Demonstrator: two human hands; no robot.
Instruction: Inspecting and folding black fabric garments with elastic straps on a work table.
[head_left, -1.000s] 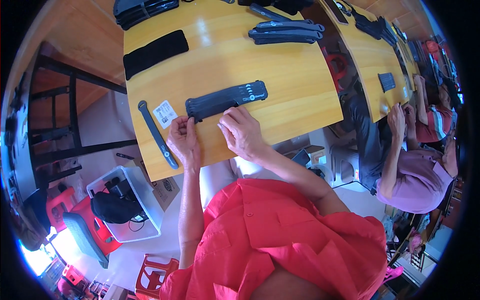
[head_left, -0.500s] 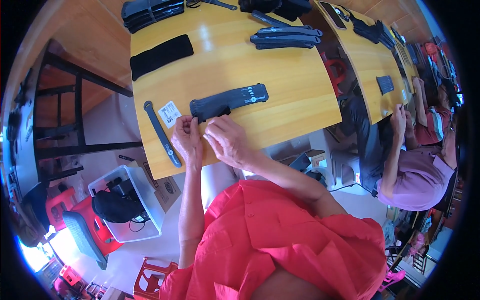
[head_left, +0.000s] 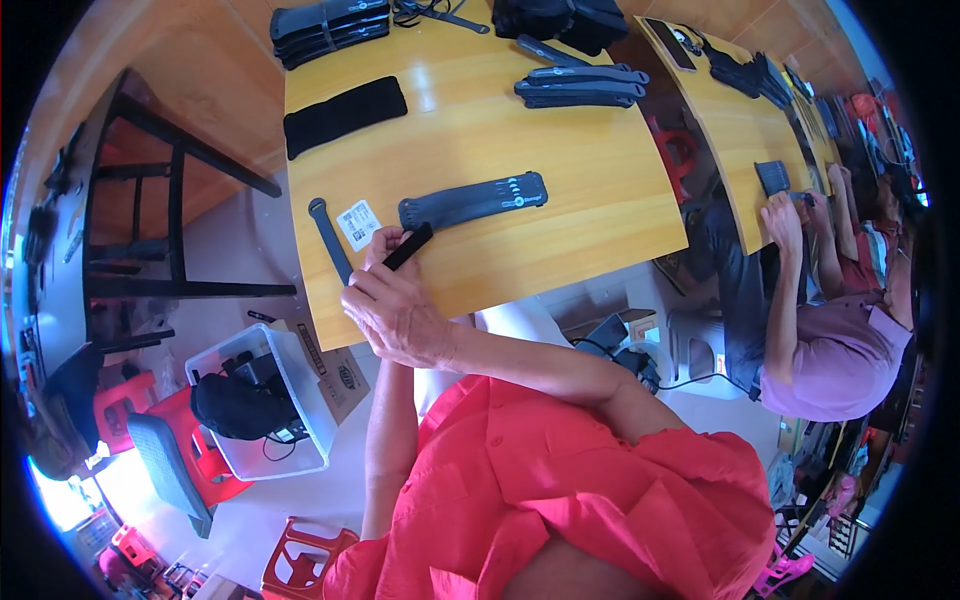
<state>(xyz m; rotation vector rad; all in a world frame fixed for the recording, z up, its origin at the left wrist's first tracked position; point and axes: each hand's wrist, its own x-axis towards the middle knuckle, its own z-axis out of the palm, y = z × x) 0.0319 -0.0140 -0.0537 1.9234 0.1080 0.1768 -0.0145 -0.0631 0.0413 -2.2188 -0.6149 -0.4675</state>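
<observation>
A short black strip (head_left: 408, 247) stands up tilted from the fingers of my left hand (head_left: 385, 242), which pinch its lower end. My right hand (head_left: 402, 318) crosses in front and hides most of the left one. Its fingers curl over the lower half of a dark grey strap (head_left: 328, 232) with a looped end; whether they grip it is hidden. Beside that strap lies a white printed label (head_left: 358, 225). Just beyond my hands, a flat bundle of dark grey straps (head_left: 475, 200) with white print rests on the table.
On the wooden table (head_left: 560, 250) are a black fabric band (head_left: 345, 115), stacked grey straps (head_left: 582, 88) and more bundles (head_left: 330, 30) along the far edge. A white bin (head_left: 315, 415) stands on the floor at left. A co-worker (head_left: 830, 340) handles straps at the right-hand table.
My right hand has moved left and nearer me, across my left hand and over the looped strap. The black strip now stands up from my left fingers, apart from the bundle.
</observation>
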